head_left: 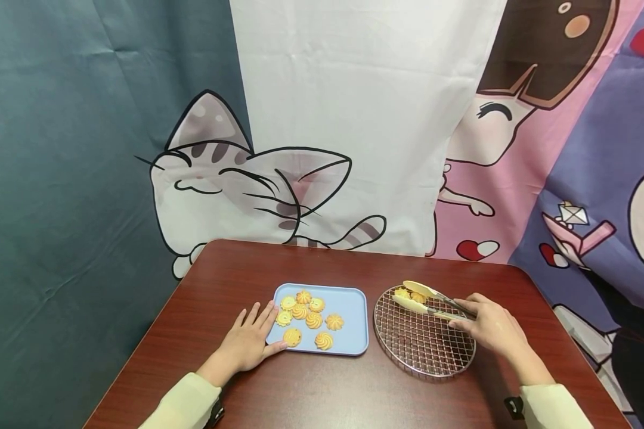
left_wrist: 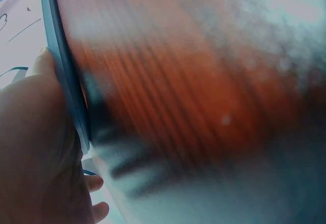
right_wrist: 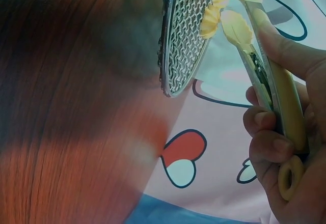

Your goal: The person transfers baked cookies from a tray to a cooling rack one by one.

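Observation:
My left hand (head_left: 247,339) rests at the left edge of a light blue tray (head_left: 350,310), its fingers straight and spread. Several piped butter cookies (head_left: 313,320) lie on that tray. With my right hand (head_left: 491,325) I grip a pair of cream-and-metal tongs (head_left: 410,305) by the handles. The tong tips are spread above a round wire cooling rack (head_left: 429,351). Cookies (head_left: 418,297) sit on the far left part of the rack, by the tips. In the right wrist view, the tongs (right_wrist: 288,102) have a gap between their tips, close to the rack cookies (right_wrist: 209,23).
A dark red-brown wooden table (head_left: 322,393) holds the tray and the rack side by side, with a narrow gap between. Behind the table hangs a printed cloth (head_left: 354,89) with a cartoon cat. The left wrist view is blurred over the table surface.

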Motion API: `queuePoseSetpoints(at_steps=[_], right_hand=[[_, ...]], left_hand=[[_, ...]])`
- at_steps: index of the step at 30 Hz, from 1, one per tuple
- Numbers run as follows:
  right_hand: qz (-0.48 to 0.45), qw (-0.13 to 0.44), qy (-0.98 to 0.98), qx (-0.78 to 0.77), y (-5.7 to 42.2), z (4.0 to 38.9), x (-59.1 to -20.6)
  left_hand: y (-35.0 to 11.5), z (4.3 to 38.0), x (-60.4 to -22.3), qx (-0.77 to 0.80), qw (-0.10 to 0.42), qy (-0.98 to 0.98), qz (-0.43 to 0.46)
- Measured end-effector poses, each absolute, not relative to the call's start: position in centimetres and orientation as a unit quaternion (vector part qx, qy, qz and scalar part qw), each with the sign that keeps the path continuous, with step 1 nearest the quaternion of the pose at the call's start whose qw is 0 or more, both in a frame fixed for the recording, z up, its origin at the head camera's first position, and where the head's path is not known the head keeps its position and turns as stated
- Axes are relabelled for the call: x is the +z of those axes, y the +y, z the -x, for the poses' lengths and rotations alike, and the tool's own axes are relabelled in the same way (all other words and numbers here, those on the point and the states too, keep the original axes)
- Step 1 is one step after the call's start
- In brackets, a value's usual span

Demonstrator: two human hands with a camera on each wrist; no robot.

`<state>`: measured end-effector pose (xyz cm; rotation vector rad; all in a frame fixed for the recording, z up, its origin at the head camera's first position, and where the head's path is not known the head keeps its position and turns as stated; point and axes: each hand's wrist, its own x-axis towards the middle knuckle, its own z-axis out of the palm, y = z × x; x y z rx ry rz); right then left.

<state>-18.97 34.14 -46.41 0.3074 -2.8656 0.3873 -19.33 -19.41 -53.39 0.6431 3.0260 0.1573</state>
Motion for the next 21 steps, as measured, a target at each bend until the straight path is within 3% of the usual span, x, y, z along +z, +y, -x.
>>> queuePoseSetpoints(at_steps=[21], right_hand=[[-0.126, 0.126, -0.974, 0.137, 32.2, 18.2, -45.8]], left_hand=[[-19.3, 19.3, -53.2, 0.043, 0.029, 0.978, -0.202]])
